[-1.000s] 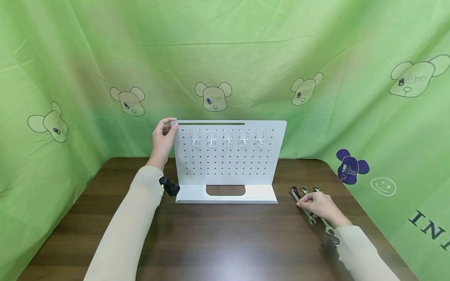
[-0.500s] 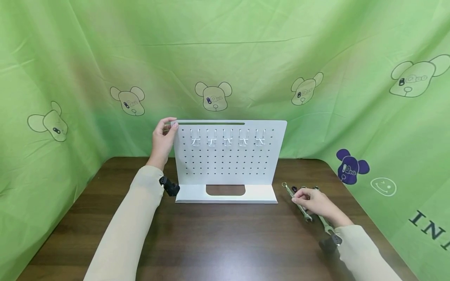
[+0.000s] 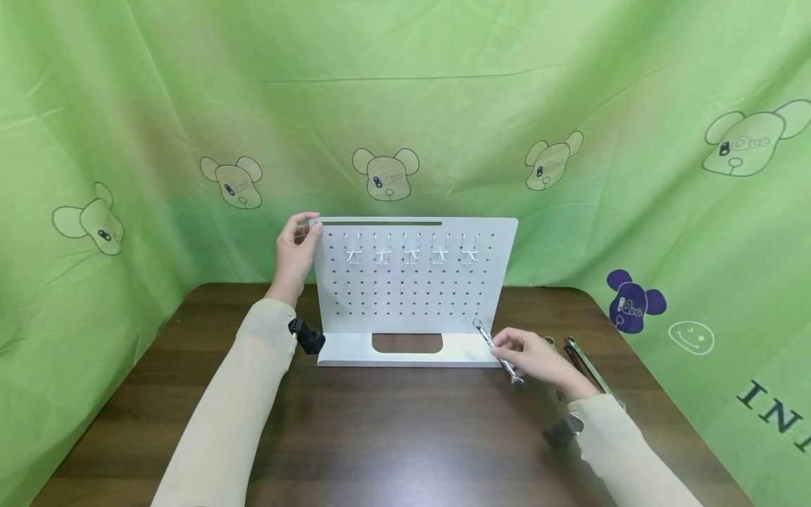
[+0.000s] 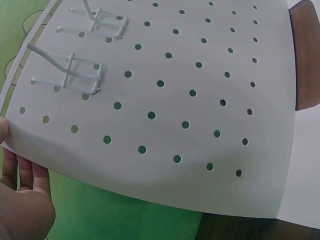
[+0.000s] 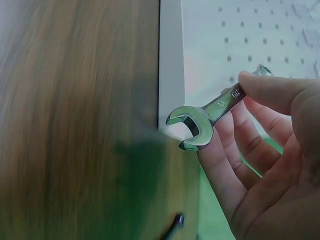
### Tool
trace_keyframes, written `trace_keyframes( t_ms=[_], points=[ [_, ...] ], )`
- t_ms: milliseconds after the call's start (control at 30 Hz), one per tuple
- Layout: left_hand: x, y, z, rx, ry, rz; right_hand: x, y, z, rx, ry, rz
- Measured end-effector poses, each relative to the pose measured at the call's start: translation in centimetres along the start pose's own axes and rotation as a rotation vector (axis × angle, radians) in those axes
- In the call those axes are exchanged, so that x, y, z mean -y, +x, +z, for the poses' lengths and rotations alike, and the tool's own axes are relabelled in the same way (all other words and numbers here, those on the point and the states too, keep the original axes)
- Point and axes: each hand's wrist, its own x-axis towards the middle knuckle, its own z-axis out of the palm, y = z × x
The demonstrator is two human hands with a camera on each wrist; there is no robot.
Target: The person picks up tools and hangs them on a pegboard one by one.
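A white pegboard stands upright on its flat base, with a row of several wire hooks near its top. My left hand grips its upper left corner, thumb in front and fingers behind, as the left wrist view also shows. My right hand pinches a chrome combination wrench by its shank, over the base's right end. In the right wrist view the wrench's open end points toward the table, and its ring end is partly hidden behind the thumb.
More wrenches lie on the brown table to the right, partly hidden by my right hand and sleeve. A green curtain with bear-head prints hangs behind and on both sides. A dark wrist camera sits beside the board's lower left.
My right hand has lifted the wrench away from the other wrenches and carried it left to the board's right end. My left hand has stayed on the board's corner.
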Motion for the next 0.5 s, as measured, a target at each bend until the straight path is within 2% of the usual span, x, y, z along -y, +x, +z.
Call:
trace_keyframes(
  t_ms=[367,500],
  points=[
    [0.1,0.1,0.0,0.007,0.002,0.001,3.1,2.3,3.3,0.046,0.115,-0.051],
    [0.0,0.1,-0.1,0.006,-0.005,0.003,4.7,3.2,4.5,0.051,0.134,-0.093]
  ],
)
